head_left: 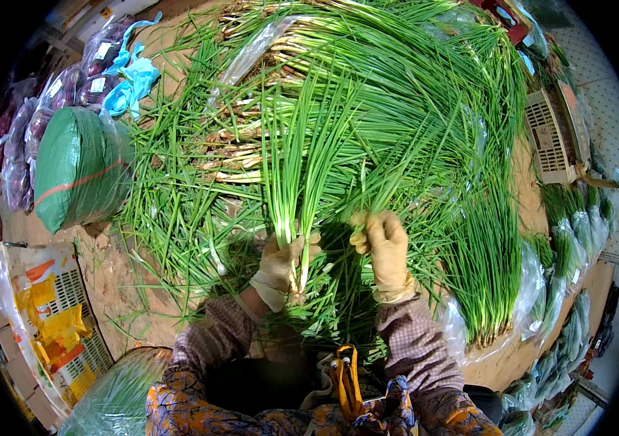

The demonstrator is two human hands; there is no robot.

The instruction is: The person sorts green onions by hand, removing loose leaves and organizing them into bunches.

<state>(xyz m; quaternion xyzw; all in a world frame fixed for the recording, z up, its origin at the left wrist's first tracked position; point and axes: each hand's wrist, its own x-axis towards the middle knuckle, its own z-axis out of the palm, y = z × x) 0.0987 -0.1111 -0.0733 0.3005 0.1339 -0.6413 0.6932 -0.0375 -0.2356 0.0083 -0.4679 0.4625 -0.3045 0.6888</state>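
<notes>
Pale work gloves cover both hands. Wrapped round the white root ends of a small bunch of green onions (285, 174), my left hand (280, 265) holds it with the leaves pointing away from me. To its right, my right hand (385, 251) has curled fingers among loose green leaves; what they grip, if anything, is hidden. Beyond the hands spreads a large pile of green onions (404, 94), many with pale roots toward the left. A neat sheaf of green onions (487, 261) lies to the right, roots toward me.
At left sit a green wrapped bundle (80, 171), bagged dark purple produce (102, 47) and blue plastic bags (133, 80). A crate with torn yellow paper (55, 320) stands lower left. On the right are a beige crate (550, 138) and bagged greens (567, 247).
</notes>
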